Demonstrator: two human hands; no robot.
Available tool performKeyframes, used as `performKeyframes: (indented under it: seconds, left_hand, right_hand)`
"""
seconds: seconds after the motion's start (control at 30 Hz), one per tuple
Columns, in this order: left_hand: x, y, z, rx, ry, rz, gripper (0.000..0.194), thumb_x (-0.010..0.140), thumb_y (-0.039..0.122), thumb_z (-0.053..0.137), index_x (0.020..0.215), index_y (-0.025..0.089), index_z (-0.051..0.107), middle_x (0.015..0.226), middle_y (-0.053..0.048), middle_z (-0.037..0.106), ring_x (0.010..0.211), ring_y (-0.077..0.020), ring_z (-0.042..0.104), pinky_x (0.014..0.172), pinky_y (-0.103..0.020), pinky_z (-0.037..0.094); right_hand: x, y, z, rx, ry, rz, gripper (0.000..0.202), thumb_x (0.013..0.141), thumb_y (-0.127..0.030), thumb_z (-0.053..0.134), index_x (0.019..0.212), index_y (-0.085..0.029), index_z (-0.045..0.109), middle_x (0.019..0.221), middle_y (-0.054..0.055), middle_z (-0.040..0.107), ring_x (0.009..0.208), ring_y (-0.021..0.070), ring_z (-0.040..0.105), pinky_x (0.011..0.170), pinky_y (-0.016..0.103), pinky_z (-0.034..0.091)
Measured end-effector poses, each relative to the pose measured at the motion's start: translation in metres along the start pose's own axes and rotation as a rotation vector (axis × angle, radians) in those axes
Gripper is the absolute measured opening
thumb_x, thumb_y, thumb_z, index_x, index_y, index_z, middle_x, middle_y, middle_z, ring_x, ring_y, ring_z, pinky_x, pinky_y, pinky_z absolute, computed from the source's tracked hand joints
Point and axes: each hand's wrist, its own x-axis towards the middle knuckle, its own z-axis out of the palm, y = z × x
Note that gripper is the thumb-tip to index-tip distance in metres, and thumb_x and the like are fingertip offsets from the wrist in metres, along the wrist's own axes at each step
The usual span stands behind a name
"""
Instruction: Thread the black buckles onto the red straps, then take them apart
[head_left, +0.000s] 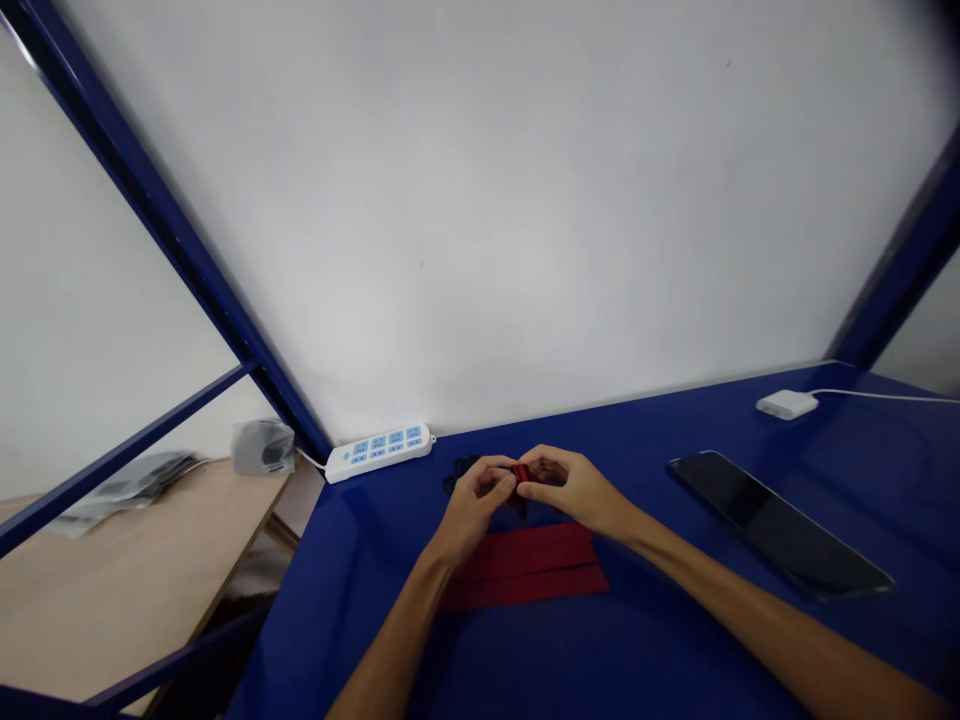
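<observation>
Two bare hands are held close together above the blue table [360, 610], with the fingertips of both nearly met. A small red-and-black item [522, 472] is gripped between them, just beyond two flat red strips [540, 552]; its exact kind cannot be told, since much of it is covered by the fingers. By the left hand [472, 505] it is pinched from the left, the index finger being arched over the top and the thumb being pointed inward beneath. By the right hand [576, 490] it is pinched from the right, the fingers being bent and the thumb being laid along the near side. Both forearms are slanted inward: the left is raised steeply from the lower edge, while the right is stretched at a lower slope from the lower right corner.

The red strips are laid side by side below the hands, their left part being hidden by the left wrist. A coiled dark cord [457, 470] is partly covered by the left hand. A white power strip [379, 453] is set along the wall to the left. On the right, a dark-screened tablet [780, 525] is laid flat, and a white charging adapter [787, 404] is placed farther back with a white cable [885, 395] attached.
</observation>
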Motion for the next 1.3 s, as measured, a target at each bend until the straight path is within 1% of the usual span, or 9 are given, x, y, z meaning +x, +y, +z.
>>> performKeyframes:
  seconds: [0.13, 0.3, 0.47, 0.6, 0.7, 0.83, 1.03, 1.17, 1.3]
  left_hand:
    - [0.0, -0.003, 0.001, -0.058, 0.025, 0.008, 0.033, 0.08, 0.045, 0.075, 0.094, 0.018, 0.063, 0.083, 0.0, 0.059, 0.071, -0.0106, 0.052, 0.07, -0.024, 0.041]
    - [-0.001, 0.006, 0.001, -0.031, 0.022, 0.088, 0.033, 0.082, 0.046, 0.073, 0.08, 0.016, 0.06, 0.086, -0.001, 0.055, 0.074, -0.0109, 0.049, 0.07, -0.023, 0.04]
    - [-0.001, 0.016, -0.012, -0.079, 0.177, 0.096, 0.033, 0.086, 0.048, 0.068, 0.085, 0.017, 0.057, 0.08, -0.001, 0.06, 0.064, -0.0093, 0.049, 0.064, -0.023, 0.04]
    - [-0.002, 0.016, -0.014, 0.054, 0.092, 0.027, 0.036, 0.083, 0.048, 0.071, 0.094, 0.019, 0.052, 0.063, 0.003, 0.061, 0.057, -0.011, 0.054, 0.061, -0.023, 0.04]
    - [-0.002, 0.013, -0.012, 0.14, 0.076, 0.009, 0.037, 0.081, 0.045, 0.074, 0.094, 0.02, 0.051, 0.06, 0.005, 0.059, 0.055, -0.0099, 0.052, 0.059, -0.022, 0.039]
    - [-0.002, 0.014, -0.012, 0.312, 0.085, 0.016, 0.031, 0.081, 0.045, 0.072, 0.083, 0.017, 0.059, 0.065, 0.002, 0.061, 0.06, -0.0118, 0.054, 0.06, -0.023, 0.04]
    - [-0.008, 0.02, -0.007, 0.487, 0.013, 0.051, 0.026, 0.091, 0.041, 0.059, 0.091, 0.017, 0.069, 0.082, -0.003, 0.067, 0.074, -0.0158, 0.058, 0.069, -0.026, 0.042]
    - [-0.01, 0.019, -0.003, 0.479, 0.052, 0.077, 0.024, 0.09, 0.039, 0.061, 0.103, 0.019, 0.059, 0.073, 0.002, 0.061, 0.064, -0.0132, 0.052, 0.06, -0.024, 0.037]
    - [-0.008, 0.012, -0.002, 0.423, 0.059, 0.084, 0.026, 0.09, 0.042, 0.062, 0.101, 0.02, 0.052, 0.069, 0.004, 0.056, 0.061, -0.0115, 0.048, 0.059, -0.023, 0.035]
  right_hand:
    - [-0.002, -0.002, 0.001, 0.027, -0.037, -0.02, 0.03, 0.081, -0.042, 0.076, 0.097, -0.017, 0.068, 0.087, 0.004, 0.071, 0.08, 0.019, 0.065, 0.076, 0.032, 0.05]
    - [-0.006, -0.006, 0.006, 0.026, -0.102, -0.021, 0.03, 0.086, -0.045, 0.07, 0.099, -0.018, 0.069, 0.087, 0.003, 0.069, 0.077, 0.0178, 0.063, 0.071, 0.03, 0.048]
    - [-0.008, -0.01, 0.011, -0.151, -0.127, -0.025, 0.022, 0.085, -0.037, 0.071, 0.097, -0.019, 0.07, 0.085, 0.001, 0.069, 0.081, 0.0185, 0.063, 0.078, 0.03, 0.049]
    - [-0.008, -0.013, 0.008, -0.383, -0.034, -0.121, 0.022, 0.081, -0.037, 0.076, 0.096, -0.021, 0.07, 0.088, 0.001, 0.069, 0.081, 0.0187, 0.061, 0.076, 0.03, 0.047]
    - [-0.008, -0.013, 0.005, -0.487, -0.025, -0.188, 0.029, 0.079, -0.041, 0.079, 0.098, -0.021, 0.07, 0.089, 0.002, 0.069, 0.079, 0.0185, 0.061, 0.075, 0.03, 0.047]
    - [-0.008, -0.009, 0.004, -0.567, -0.029, -0.244, 0.032, 0.081, -0.044, 0.077, 0.101, -0.021, 0.069, 0.095, 0.004, 0.068, 0.084, 0.0196, 0.061, 0.079, 0.031, 0.048]
    - [-0.008, -0.005, 0.002, -0.666, -0.034, -0.273, 0.033, 0.082, -0.046, 0.076, 0.101, -0.021, 0.068, 0.096, 0.006, 0.067, 0.088, 0.022, 0.062, 0.081, 0.034, 0.049]
    - [-0.009, -0.002, 0.003, -0.729, -0.041, -0.305, 0.031, 0.082, -0.043, 0.077, 0.102, -0.02, 0.068, 0.094, 0.007, 0.067, 0.088, 0.0232, 0.063, 0.081, 0.035, 0.05]
    - [-0.009, -0.001, 0.005, -0.763, -0.056, -0.339, 0.029, 0.083, -0.039, 0.077, 0.101, -0.019, 0.067, 0.093, 0.007, 0.068, 0.089, 0.0242, 0.063, 0.081, 0.037, 0.05]
